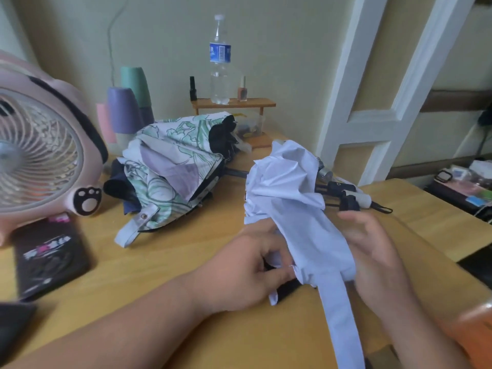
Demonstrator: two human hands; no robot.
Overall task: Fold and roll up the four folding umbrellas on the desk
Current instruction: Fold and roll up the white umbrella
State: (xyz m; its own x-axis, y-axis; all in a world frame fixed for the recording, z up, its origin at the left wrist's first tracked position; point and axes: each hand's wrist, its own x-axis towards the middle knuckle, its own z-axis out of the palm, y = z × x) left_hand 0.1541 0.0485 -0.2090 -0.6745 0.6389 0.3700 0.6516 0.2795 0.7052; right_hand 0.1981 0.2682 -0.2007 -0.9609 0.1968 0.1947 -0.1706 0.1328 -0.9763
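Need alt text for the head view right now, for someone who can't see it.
Both hands work a pale lavender umbrella on a wooden desk: the left hand pinches its canopy near the strap, the right hand lies open against its side. A floral umbrella lies unfolded behind, beside a pink fan.

A room at home; a pink fan (40, 153) with a paw, cups (123, 110), and a water bottle (219, 59) sit on the desk (165, 262).

A pale yellow-green wall (279, 35) backs a light wooden tabletop (165, 259). White-painted ladder rails (372, 113) rise at the right. A small wooden shelf (234, 103) stands against the wall, and a pink desk fan (40, 153) stands at the left. Soft, even light fills the room.
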